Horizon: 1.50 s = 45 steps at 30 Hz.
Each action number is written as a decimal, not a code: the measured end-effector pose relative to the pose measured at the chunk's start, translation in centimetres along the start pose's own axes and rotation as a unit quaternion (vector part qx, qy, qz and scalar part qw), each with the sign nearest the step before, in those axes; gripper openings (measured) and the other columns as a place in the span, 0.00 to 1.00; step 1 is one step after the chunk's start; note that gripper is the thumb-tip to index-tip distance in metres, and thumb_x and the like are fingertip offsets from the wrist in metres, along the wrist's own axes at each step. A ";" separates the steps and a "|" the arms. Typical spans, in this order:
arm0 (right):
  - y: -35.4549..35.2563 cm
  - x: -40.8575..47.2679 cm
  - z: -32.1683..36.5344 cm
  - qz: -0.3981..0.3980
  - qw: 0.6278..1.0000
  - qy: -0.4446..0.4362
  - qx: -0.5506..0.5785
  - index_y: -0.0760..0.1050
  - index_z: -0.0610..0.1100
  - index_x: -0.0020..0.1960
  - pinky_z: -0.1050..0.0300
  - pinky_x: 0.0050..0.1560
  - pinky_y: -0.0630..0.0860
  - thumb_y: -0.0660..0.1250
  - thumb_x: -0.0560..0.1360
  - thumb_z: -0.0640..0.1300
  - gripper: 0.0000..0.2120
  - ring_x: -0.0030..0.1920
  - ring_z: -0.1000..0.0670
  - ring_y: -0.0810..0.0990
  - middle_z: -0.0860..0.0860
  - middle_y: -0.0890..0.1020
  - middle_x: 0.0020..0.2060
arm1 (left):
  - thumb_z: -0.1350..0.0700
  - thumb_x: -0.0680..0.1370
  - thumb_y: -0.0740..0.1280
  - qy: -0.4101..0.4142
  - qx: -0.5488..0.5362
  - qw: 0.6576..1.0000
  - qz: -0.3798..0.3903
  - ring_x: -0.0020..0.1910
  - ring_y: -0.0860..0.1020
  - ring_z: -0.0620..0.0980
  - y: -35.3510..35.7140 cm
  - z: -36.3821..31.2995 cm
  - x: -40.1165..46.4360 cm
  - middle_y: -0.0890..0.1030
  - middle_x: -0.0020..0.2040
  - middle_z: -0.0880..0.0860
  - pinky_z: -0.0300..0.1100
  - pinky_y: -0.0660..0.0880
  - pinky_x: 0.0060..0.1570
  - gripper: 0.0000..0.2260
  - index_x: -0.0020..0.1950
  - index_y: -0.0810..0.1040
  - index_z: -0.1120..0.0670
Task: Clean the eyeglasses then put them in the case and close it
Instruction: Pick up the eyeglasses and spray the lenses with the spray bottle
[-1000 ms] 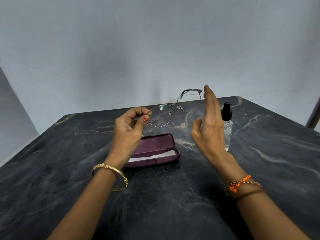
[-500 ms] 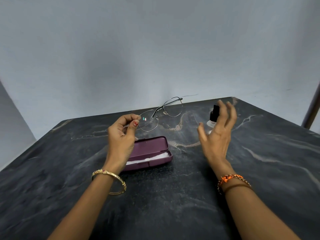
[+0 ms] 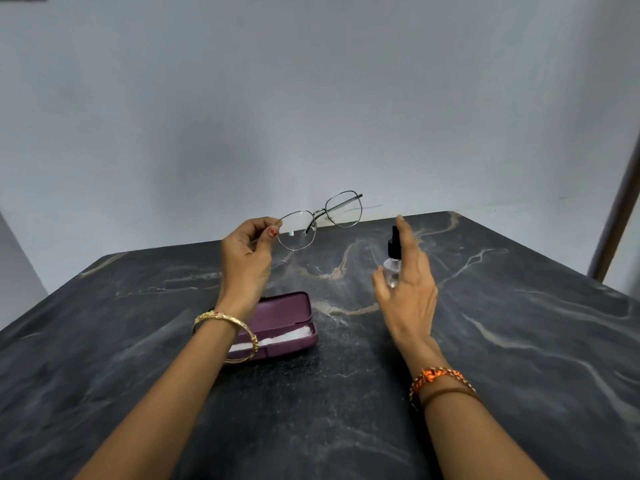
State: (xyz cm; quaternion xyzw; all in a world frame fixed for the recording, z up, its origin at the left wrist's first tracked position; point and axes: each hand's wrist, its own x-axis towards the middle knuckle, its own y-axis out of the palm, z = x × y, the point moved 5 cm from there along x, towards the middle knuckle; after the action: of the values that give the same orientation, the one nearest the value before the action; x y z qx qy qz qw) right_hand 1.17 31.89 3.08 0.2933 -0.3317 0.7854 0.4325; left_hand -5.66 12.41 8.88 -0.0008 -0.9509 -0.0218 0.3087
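Two hands up over the dark marbled surface (image 3: 519,341), eyeglasses in one, spray bottle in the other.

I see the left hand (image 3: 246,261) pinching the eyeglasses (image 3: 320,218) by the outer rim of the near lens, thumb and curled fingers (image 3: 258,225) closed on the wire frame, lenses held out in the air above the surface's far edge. Right hand (image 3: 408,289) wraps the small clear spray bottle (image 3: 393,265), index finger lifted beside the black nozzle, thumb against the bottle's near side. Purple case (image 3: 284,323) lies open on the surface just below the left wrist, a white cloth (image 3: 277,341) inside. No writing I can read on the bottle or the case.
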 end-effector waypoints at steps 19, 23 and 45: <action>2.0 0.7 2.3 0.078 0.995 -0.058 -0.010 0.66 0.48 0.67 0.58 0.31 0.72 0.67 0.66 0.35 0.31 0.32 0.43 0.77 0.42 0.79 0.40 | 0.61 0.74 0.64 -0.014 0.087 0.995 0.040 0.31 0.72 0.40 4.7 2.4 0.9 0.77 0.35 0.44 0.31 0.70 0.32 0.05 0.43 0.77 0.52; 2.1 0.4 2.4 0.080 0.995 -0.057 -0.031 0.60 0.52 0.71 0.67 0.25 0.59 0.66 0.67 0.36 0.35 0.29 0.48 0.73 0.46 0.75 0.38 | 0.61 0.74 0.64 -0.027 0.078 0.996 0.039 0.35 0.73 0.42 4.6 2.6 0.8 0.78 0.36 0.44 0.35 0.72 0.37 0.06 0.41 0.77 0.50; 1.3 1.1 3.7 0.066 0.995 -0.056 -0.047 0.65 0.50 0.68 0.59 0.31 0.66 0.66 0.66 0.35 0.32 0.30 0.46 0.74 0.44 0.79 0.37 | 0.61 0.74 0.65 -0.030 0.067 0.996 0.049 0.38 0.74 0.50 4.6 1.7 0.4 0.78 0.36 0.45 0.43 0.73 0.41 0.06 0.41 0.78 0.52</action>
State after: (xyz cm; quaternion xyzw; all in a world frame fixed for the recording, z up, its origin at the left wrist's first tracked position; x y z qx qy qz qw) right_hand 0.20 29.04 5.76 0.2934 -0.4106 0.7780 0.3743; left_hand -6.89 17.12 7.95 -0.0273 -0.9580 0.0568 0.2797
